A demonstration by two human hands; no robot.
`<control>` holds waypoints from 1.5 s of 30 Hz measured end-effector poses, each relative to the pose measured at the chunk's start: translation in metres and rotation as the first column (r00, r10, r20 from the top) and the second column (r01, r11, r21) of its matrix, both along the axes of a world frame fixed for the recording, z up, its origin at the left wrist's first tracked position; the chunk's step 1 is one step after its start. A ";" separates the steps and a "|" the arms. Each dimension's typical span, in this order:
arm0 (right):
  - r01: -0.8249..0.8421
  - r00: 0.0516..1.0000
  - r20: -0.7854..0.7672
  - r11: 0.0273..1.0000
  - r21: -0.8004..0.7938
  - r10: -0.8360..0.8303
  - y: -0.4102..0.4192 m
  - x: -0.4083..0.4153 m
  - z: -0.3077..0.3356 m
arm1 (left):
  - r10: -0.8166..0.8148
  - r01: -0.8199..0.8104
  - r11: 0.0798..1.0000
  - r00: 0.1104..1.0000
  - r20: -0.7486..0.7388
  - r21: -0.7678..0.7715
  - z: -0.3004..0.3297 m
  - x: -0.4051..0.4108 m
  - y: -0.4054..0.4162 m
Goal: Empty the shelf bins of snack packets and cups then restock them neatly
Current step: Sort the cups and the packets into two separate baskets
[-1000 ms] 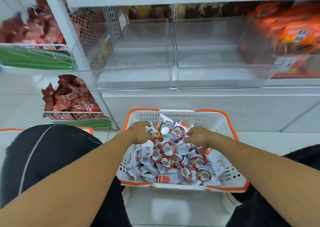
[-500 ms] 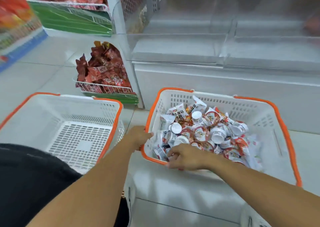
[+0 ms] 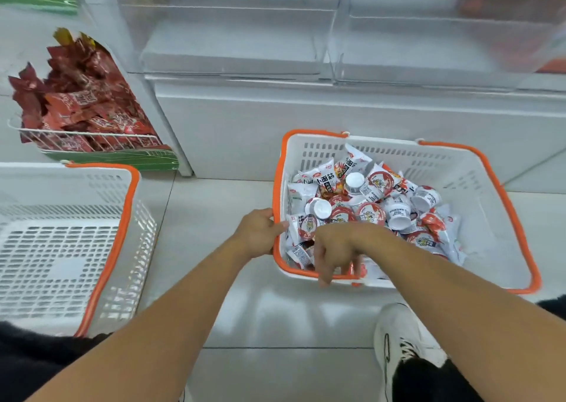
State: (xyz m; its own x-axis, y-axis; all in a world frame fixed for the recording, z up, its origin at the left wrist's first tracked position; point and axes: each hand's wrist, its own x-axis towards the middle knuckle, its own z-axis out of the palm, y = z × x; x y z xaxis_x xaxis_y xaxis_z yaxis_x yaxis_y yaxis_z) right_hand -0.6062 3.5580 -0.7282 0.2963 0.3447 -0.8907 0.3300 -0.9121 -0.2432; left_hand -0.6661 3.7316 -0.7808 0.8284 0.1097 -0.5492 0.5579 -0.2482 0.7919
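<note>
A white basket with an orange rim (image 3: 508,218) stands on the floor below the shelf, filled with white-and-red snack packets and small cups (image 3: 370,199). My left hand (image 3: 258,231) grips the basket's left rim, thumb inside. My right hand (image 3: 337,248) lies over the near-left corner, its fingers curled down over the near rim. Above, two clear shelf bins, the left bin (image 3: 232,34) and the right bin (image 3: 428,43), hold nothing.
A second white basket with an orange rim (image 3: 122,218) stands empty on the floor at the left. A wire rack of red snack packets (image 3: 82,104) hangs at the shelf's left end. My white shoe (image 3: 401,340) is on the tiles near the full basket.
My hands left the pile of packets and cups and took hold of the basket's left and near rims. My view dropped and swung left, bringing the empty basket into sight.
</note>
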 end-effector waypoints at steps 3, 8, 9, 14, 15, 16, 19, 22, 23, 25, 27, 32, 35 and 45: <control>0.069 0.996 -0.040 0.989 -0.134 -0.075 -0.046 0.016 0.005 | -0.089 0.092 0.981 0.996 0.029 -0.169 -0.005 0.010 -0.047; 0.099 0.978 0.195 0.987 -0.130 -0.072 -0.036 0.034 0.031 | -0.318 0.317 0.948 0.945 0.074 0.020 0.014 0.030 -0.048; 0.100 0.938 0.326 0.992 0.071 -0.118 -0.012 0.036 0.038 | -0.266 0.251 0.961 0.954 0.140 0.116 0.024 0.036 -0.030; 0.393 0.750 0.035 0.488 0.779 -0.660 0.143 0.008 0.040 | 0.212 -0.379 0.739 0.916 0.342 0.558 0.079 0.023 0.133; 0.529 0.739 -0.128 0.453 0.717 -0.661 0.172 -0.001 0.034 | 0.273 -0.370 0.662 0.929 0.251 0.652 0.083 0.010 0.165; 0.646 0.704 -0.271 0.435 0.627 -0.656 0.199 -0.010 0.026 | 0.317 -0.292 0.623 0.943 0.107 0.726 0.081 -0.004 0.194; 0.759 0.647 -0.436 0.481 0.438 -0.625 0.270 -0.033 -0.002 | 0.282 -0.014 0.800 0.891 -0.355 0.600 0.068 -0.051 0.228; 0.789 0.613 -0.460 0.467 0.400 -0.643 0.311 -0.055 -0.036 | 0.246 -0.125 0.929 0.911 -0.330 0.347 0.041 -0.080 0.226; 0.791 0.603 -0.435 0.430 0.435 -0.669 0.316 -0.056 -0.046 | 0.258 -0.158 0.928 0.926 -0.275 0.336 0.034 -0.080 0.226; 0.743 0.606 -0.320 0.377 0.553 -0.728 0.314 -0.045 -0.058 | 0.239 -0.173 0.942 0.947 -0.213 0.288 0.029 -0.069 0.218; 0.736 0.556 -0.257 0.324 0.595 -0.790 0.294 -0.021 -0.063 | 0.200 -0.162 0.962 0.966 -0.162 0.221 0.030 -0.046 0.193; 0.635 0.487 0.053 0.395 0.664 -0.872 0.180 0.059 -0.055 | 0.048 -0.054 0.990 0.998 0.048 0.133 0.018 0.024 0.083; 0.469 0.567 0.369 0.657 0.591 -0.736 0.111 0.089 -0.050 | 0.068 -0.064 0.996 0.995 0.076 -0.055 0.013 0.051 0.016; -0.006 0.753 0.571 0.865 0.502 -0.326 -0.058 0.097 0.035 | -0.139 0.142 0.989 0.989 0.056 -0.048 0.000 0.071 -0.076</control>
